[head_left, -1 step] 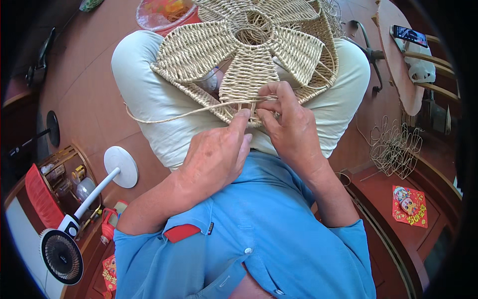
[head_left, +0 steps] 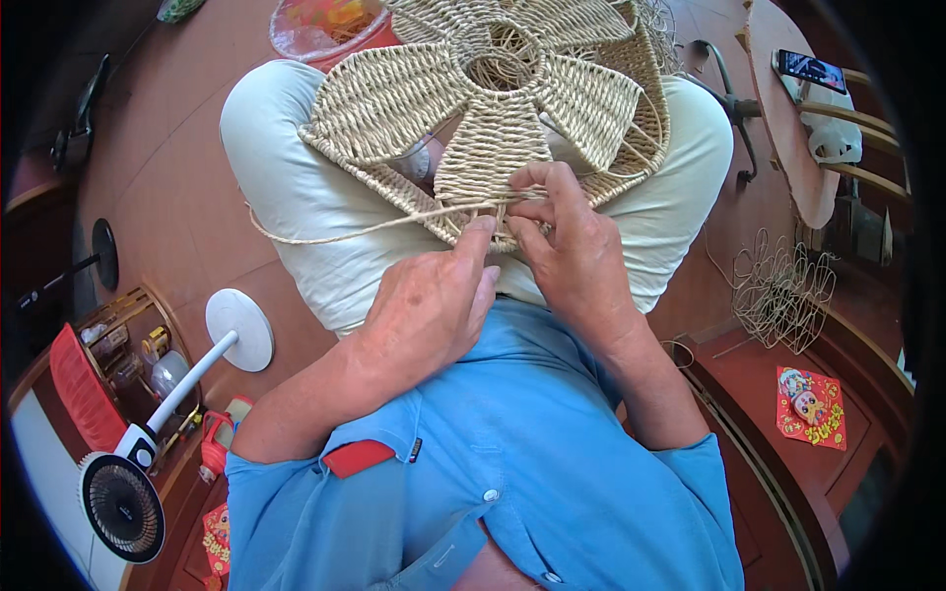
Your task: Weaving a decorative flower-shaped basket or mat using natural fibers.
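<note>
A woven straw basket [head_left: 394,108] with flower-petal panels around a round central opening rests across my lap. Its nearest petal [head_left: 493,148] narrows toward an edge where bare upright strands show. My left hand [head_left: 424,305] is closed at that near edge, its thumb tip pressing by the strands and its other fingers partly hidden below. Just to the right, my right hand [head_left: 581,256] pinches a straw cord [head_left: 365,228] against the base of the petal. From there the cord trails left over my pale trousers. More loose straw shows through the central opening.
Beyond my left knee stands a red bucket [head_left: 379,37] with a clear liner. A white fan [head_left: 148,448] is at the left, near a wooden box of small items. To the right are a round table [head_left: 788,148] bearing a phone [head_left: 812,71] and a tangled cord bundle [head_left: 783,291].
</note>
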A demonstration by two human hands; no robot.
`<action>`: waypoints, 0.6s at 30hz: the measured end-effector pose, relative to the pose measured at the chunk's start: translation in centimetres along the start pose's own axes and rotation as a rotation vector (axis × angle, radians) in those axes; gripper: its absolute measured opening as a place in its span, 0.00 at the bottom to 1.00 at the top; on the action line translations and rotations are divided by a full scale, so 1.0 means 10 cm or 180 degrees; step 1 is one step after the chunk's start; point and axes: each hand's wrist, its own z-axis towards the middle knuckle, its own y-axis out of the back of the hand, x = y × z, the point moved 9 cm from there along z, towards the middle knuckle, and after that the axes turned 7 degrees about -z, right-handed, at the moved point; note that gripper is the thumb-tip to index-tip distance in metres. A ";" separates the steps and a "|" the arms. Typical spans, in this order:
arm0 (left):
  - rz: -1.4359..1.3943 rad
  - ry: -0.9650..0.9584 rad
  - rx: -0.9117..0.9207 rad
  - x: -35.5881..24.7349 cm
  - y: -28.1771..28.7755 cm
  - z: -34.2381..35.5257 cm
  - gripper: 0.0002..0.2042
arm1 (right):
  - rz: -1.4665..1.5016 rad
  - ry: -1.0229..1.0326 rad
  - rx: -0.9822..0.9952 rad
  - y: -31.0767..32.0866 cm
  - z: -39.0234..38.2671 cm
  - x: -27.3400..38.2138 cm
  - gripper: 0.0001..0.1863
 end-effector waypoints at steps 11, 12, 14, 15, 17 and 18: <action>-0.0580 -0.0037 0.0032 0.12 -0.09 0.02 0.26 | 0.0644 -0.0501 -0.0017 -0.15 -0.05 -0.09 0.38; -0.0776 0.0118 0.0169 0.16 -0.13 0.01 0.27 | 0.0719 -0.0607 0.0033 -0.16 -0.06 -0.12 0.39; -0.0654 0.0020 0.0081 0.15 -0.10 0.01 0.27 | 0.0791 -0.0699 0.0078 -0.21 -0.06 -0.15 0.40; -0.0541 -0.0014 0.0039 0.14 -0.08 0.01 0.26 | 0.0482 -0.0252 -0.0325 -0.12 -0.03 -0.04 0.38; -0.0204 -0.0207 -0.0192 0.07 -0.03 -0.03 0.25 | 0.0157 0.0192 -0.0718 -0.04 -0.09 0.07 0.37; 0.0114 -0.0252 -0.0289 0.06 -0.02 -0.04 0.24 | 0.0214 0.0130 -0.0794 -0.02 -0.15 0.05 0.35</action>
